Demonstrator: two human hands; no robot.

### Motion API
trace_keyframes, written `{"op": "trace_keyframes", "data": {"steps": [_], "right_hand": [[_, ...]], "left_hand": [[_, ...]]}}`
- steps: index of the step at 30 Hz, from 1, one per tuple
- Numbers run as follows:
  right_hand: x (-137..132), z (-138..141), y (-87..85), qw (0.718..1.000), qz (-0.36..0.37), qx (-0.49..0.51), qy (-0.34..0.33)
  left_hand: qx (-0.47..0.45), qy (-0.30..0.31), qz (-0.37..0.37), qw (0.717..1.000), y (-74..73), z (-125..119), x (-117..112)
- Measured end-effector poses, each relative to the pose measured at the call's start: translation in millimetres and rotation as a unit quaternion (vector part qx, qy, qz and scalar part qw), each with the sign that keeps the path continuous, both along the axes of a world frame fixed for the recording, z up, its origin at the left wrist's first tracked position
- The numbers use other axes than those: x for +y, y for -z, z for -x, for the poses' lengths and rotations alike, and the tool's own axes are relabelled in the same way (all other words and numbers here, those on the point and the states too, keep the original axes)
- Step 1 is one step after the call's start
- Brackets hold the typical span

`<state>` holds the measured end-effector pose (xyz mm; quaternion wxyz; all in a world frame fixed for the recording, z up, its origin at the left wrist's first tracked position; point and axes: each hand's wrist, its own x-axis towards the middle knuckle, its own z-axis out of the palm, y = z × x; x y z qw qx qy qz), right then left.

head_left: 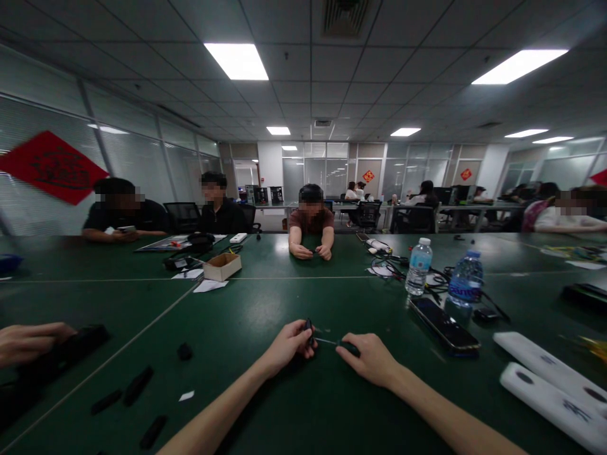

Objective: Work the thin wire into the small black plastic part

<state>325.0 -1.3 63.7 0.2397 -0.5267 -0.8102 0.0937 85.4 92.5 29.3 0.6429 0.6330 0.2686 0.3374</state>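
Both forearms (pixel 227 407) of the person enter from the lower edge, over a dark green table (pixel 265 303). Left hand (pixel 290 344): fingers closed on a small dark part (pixel 309 330), held just above the tabletop at the middle of the work area; its exact form cannot be made out. Right hand (pixel 372 358): closed around the dark handle of a slim tool (pixel 339 344), whose thin metal shaft points left toward the part. Whether the tip touches the part cannot be determined. Loose to the left of the left forearm are a black block (pixel 184 352), several elongated black pieces (pixel 138 385) and a white scrap (pixel 186 396). Right of the right hand lies a dark phone (pixel 444 325), with two water bottles (pixel 419 268) standing upright just behind it and two long white devices (pixel 554 404) nearer the right edge. At the left edge, a co-worker's hand (pixel 33 341) rests on a long black object (pixel 71 354). An open cardboard box (pixel 222 266) sits farther back, left of centre. Across the table, a seated person (pixel 310 221) has both hands together on the surface.
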Motion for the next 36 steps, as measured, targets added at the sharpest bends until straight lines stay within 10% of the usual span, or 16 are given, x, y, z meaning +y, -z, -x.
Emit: {"op": "trace_keyframes", "data": {"steps": [36], "right_hand": [[2.0, -0.6, 1.0, 1.0, 0.01, 0.008, -0.01]], "left_hand": [[0.031, 0.005, -0.033, 0.999, -4.4, 0.8, -2.2]]}}
